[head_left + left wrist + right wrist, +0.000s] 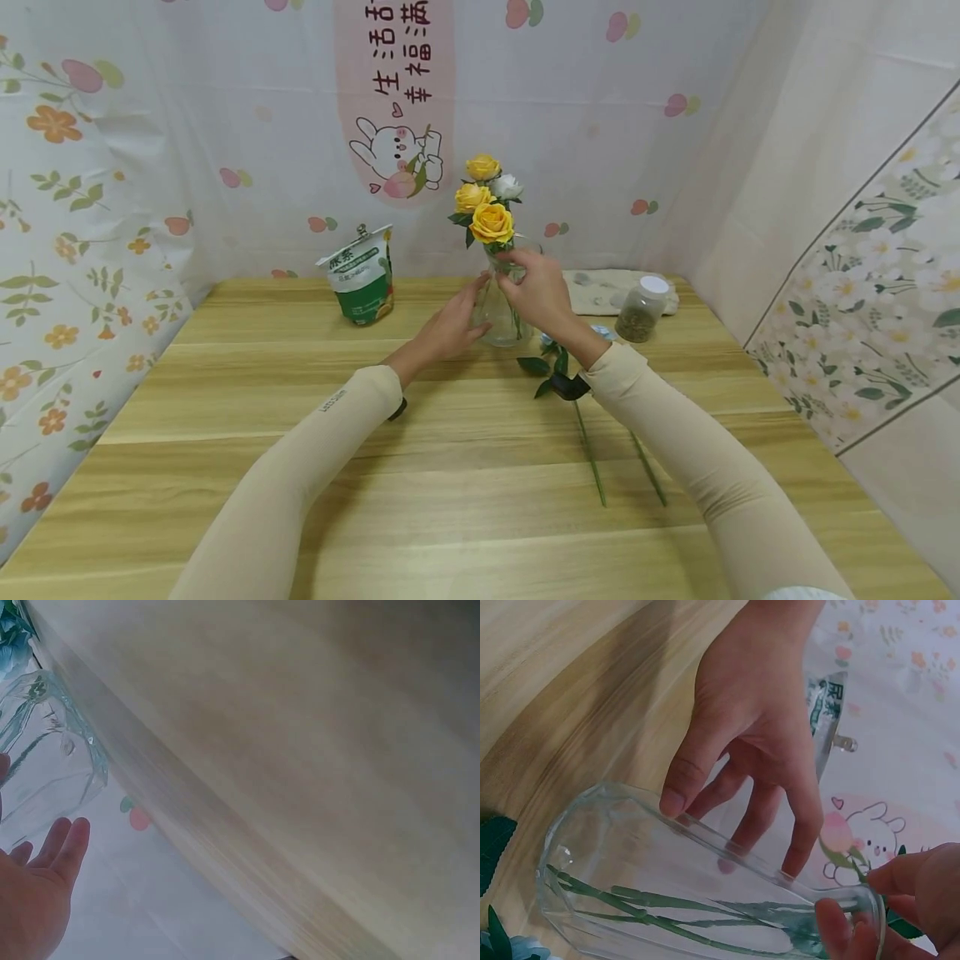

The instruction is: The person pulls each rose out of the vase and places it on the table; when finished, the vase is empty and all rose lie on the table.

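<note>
A clear glass vase (501, 321) stands on the table, with green stems (682, 915) inside and several yellow roses (492, 223) and a white rose (507, 187) rising from its mouth. My left hand (450, 321) is around the vase's body, thumb on the near side and fingers spread along the far side. At the neck, my right hand (540, 292) grips with thumb and fingers near the rim, just below the lowest yellow rose. Some of its fingertips are hidden in the head view. Blue flowers (602, 332) with leafy stems lie on the table under my right forearm.
A green and white pouch (363, 287) with a clip stands at the back left. At the back right is a white-lidded jar (642, 310) of dark granules, beside a pale folded cloth (592, 283). Patterned curtains (570, 108) hang behind the wooden table (420, 500).
</note>
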